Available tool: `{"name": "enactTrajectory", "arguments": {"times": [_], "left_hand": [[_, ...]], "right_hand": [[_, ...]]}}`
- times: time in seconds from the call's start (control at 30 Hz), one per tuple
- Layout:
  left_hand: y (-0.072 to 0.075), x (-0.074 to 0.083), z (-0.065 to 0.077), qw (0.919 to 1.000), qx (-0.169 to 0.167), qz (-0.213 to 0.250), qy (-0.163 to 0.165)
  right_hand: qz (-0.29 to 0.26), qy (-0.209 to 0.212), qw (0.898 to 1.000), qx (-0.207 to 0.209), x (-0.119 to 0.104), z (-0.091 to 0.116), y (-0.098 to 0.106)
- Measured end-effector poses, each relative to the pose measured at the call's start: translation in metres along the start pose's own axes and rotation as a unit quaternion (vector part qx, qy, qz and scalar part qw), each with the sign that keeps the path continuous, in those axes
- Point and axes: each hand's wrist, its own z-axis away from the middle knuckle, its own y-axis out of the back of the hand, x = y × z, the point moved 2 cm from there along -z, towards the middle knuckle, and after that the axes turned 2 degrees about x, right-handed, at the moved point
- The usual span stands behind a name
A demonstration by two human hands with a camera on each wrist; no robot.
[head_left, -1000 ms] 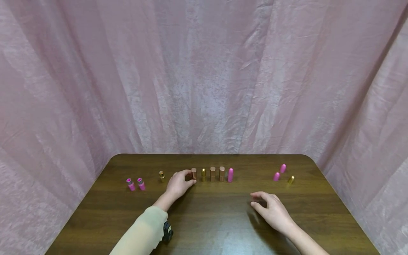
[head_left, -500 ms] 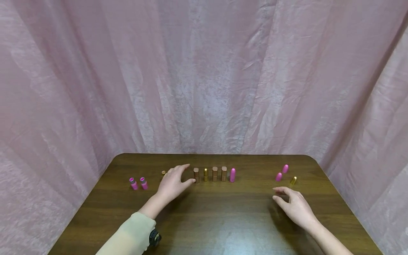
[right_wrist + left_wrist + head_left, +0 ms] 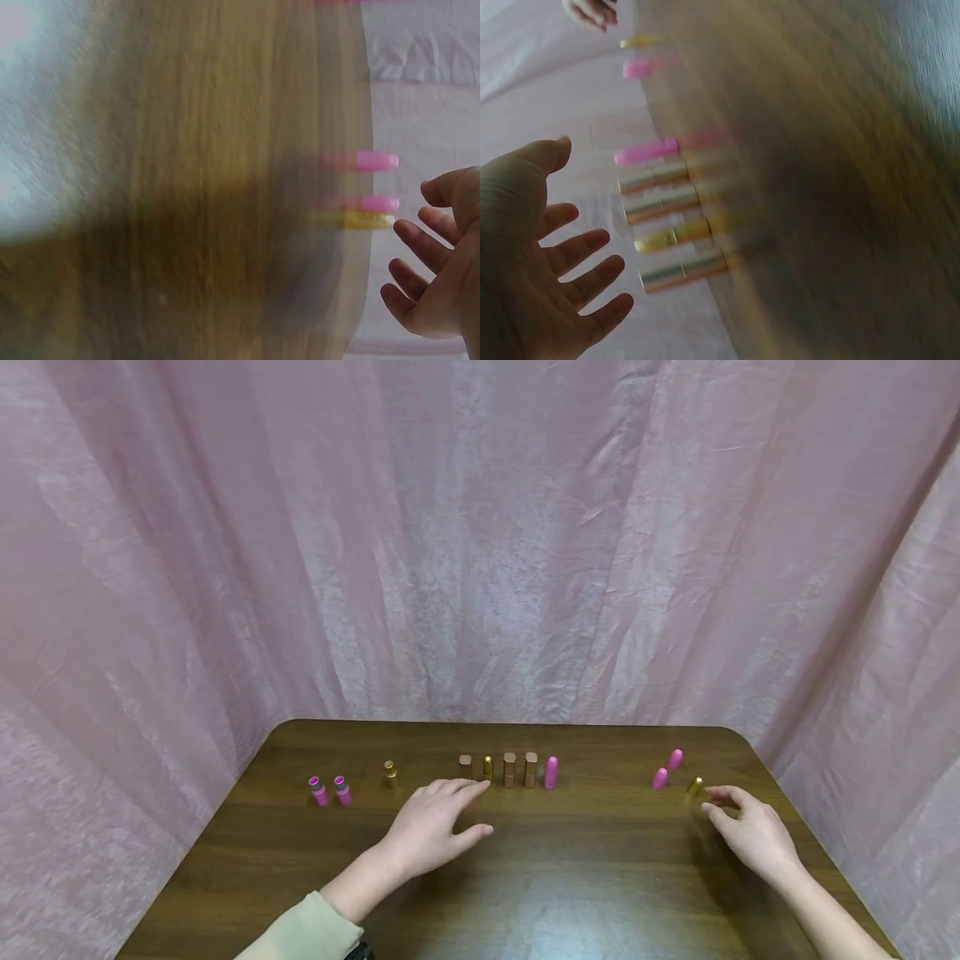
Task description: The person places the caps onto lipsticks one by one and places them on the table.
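A row of closed lipsticks stands upright mid-table: a rose-gold one at the left end, a gold one, two more rose-gold ones and a pink one at the right end. My left hand hovers before the row's left part, fingers spread, holding nothing; it partly hides the two leftmost tubes. Over at the right, my right hand has its loosely bent fingers beside a gold lipstick cap; nothing is in its grasp. Two pink caps stand close by.
Two uncapped pink lipstick bases and an uncapped gold base stand at the left of the brown wooden table. A pink curtain hangs behind the table's far edge.
My left hand has let go of the leftmost rose-gold lipstick and drawn back toward me. My right hand has moved right to the gold cap. The view has shifted slightly.
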Motion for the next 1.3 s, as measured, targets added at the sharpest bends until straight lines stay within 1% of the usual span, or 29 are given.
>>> {"name": "enactTrajectory", "arguments": {"times": [0.1,0.17,0.37,0.43,0.53,0.73,0.9,1.07,1.17,1.3], "left_hand": [[-0.004,0.013,0.003,0.9994,-0.014,-0.011,-0.029],[-0.006,0.022,0.004,0.9985,-0.018,-0.019,-0.047],[-0.019,0.046,0.004,0.9932,-0.006,-0.034,-0.111],[-0.023,0.054,0.004,0.9906,-0.004,-0.038,-0.131],[-0.031,0.067,0.002,0.9872,-0.012,-0.049,-0.151],[-0.045,0.096,-0.003,0.9803,-0.029,-0.076,-0.180],[-0.051,0.114,-0.005,0.9765,-0.041,-0.077,-0.197],[-0.054,0.121,-0.005,0.9757,-0.046,-0.072,-0.202],[-0.055,0.122,-0.005,0.9759,-0.048,-0.071,-0.201],[-0.056,0.121,-0.004,0.9770,-0.060,-0.063,-0.195]], "right_hand": [[0.001,-0.010,1.000,-0.005,0.006,-0.004,0.003],[0.006,-0.012,1.000,-0.001,0.010,-0.007,0.004],[0.029,-0.017,0.999,0.022,0.018,-0.018,0.001],[0.035,-0.025,0.999,0.018,0.021,-0.023,-0.001],[0.042,-0.037,0.998,0.009,0.025,-0.031,-0.006],[0.044,-0.054,0.998,-0.001,0.030,-0.043,-0.014],[0.043,-0.061,0.997,-0.005,0.033,-0.048,-0.019],[0.038,-0.060,0.997,-0.003,0.034,-0.051,-0.023],[0.035,-0.060,0.998,-0.002,0.034,-0.052,-0.024],[0.031,-0.060,0.998,0.000,0.033,-0.053,-0.025]]}}
